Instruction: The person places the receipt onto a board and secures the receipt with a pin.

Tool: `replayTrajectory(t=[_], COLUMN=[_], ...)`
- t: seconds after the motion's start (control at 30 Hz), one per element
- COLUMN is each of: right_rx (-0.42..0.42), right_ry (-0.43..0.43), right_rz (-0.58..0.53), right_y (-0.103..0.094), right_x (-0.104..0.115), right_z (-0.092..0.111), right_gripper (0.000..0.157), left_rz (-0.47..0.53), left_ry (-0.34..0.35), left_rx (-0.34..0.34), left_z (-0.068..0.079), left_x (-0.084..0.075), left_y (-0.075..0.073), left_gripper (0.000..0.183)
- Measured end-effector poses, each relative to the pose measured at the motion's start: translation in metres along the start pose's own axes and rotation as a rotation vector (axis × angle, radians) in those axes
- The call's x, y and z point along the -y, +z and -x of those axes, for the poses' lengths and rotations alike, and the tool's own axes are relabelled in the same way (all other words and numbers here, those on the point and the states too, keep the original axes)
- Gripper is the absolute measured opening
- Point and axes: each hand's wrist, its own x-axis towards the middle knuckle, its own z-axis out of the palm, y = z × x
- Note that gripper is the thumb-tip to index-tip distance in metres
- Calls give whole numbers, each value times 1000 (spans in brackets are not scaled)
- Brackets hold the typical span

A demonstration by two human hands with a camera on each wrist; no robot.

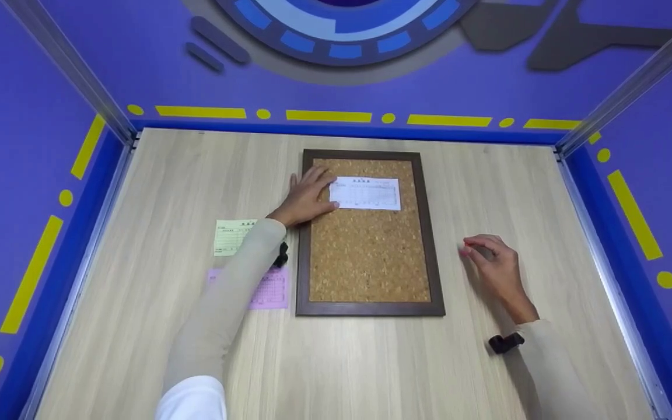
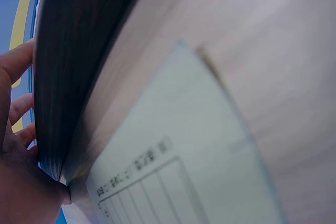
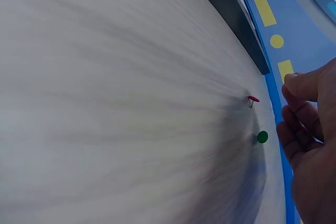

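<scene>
My left hand [image 1: 310,198] reaches over the left side of a brown-framed corkboard [image 1: 365,256], fingers spread. Its thumb and forefinger touch the left edge of a white printed slip [image 1: 365,193] lying on the cork. Right of the board, my right hand [image 1: 496,268] pinches something small and red between thumb and forefinger, apparently a thumbtack; the fingers mostly hide it. In the right wrist view, a red thumbtack [image 3: 253,99] and a green thumbtack [image 3: 262,137] are on the table beside that hand [image 3: 315,124].
Left of the board lie a pale green slip [image 1: 232,238] and a purple slip [image 1: 272,290], both partly under my left forearm. The wooden table [image 1: 365,367] is enclosed by blue panels [image 1: 347,93] at the back and sides.
</scene>
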Motion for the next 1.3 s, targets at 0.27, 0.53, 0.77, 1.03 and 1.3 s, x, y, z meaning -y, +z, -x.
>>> replayTrajectory(t=[0.27,0.53,0.77,1.03,1.3], right_rx=[-21,-33,-22,-3,28], right_ry=[30,14,13,-41,-97], right_rz=[32,-10,5,-19,-41], right_y=[5,12,21,33,41], right_x=[3,9,15,20,23], right_z=[-7,-21,-33,-45,-54], right_gripper=[12,9,10,8,7], left_rz=[-4,-1,-1,8,6], left_ry=[-5,-5,-9,-8,-15], left_rx=[3,-3,4,9,18], left_z=[-2,-1,-3,-1,-1], left_x=[1,1,1,2,2], left_y=[2,1,2,1,1], left_gripper=[74,74,75,76,75])
